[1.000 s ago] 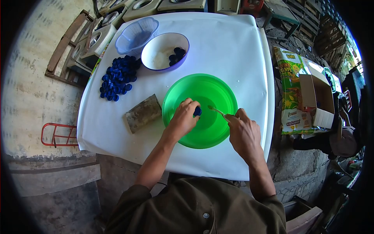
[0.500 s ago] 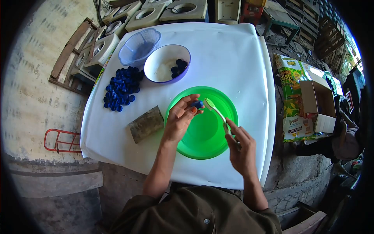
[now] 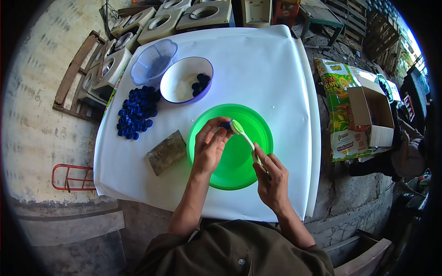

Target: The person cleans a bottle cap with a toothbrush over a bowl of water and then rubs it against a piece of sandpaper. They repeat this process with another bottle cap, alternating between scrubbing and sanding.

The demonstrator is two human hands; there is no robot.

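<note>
The left fingers (image 3: 212, 123), nearly closed, pinch a blue cap (image 3: 225, 124) at their tips, while the right fingers (image 3: 267, 162), curled round a toothbrush (image 3: 248, 139), have just brought its head against or right beside that cap, I cannot tell which, over the green basin (image 3: 231, 172), so brushing seems under way.

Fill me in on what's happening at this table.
A person holds a blue cap in the left hand and a toothbrush in the right hand, its head at the cap, over a green basin. A pile of blue caps lies on the table; several more sit in a white-and-purple bowl.
</note>
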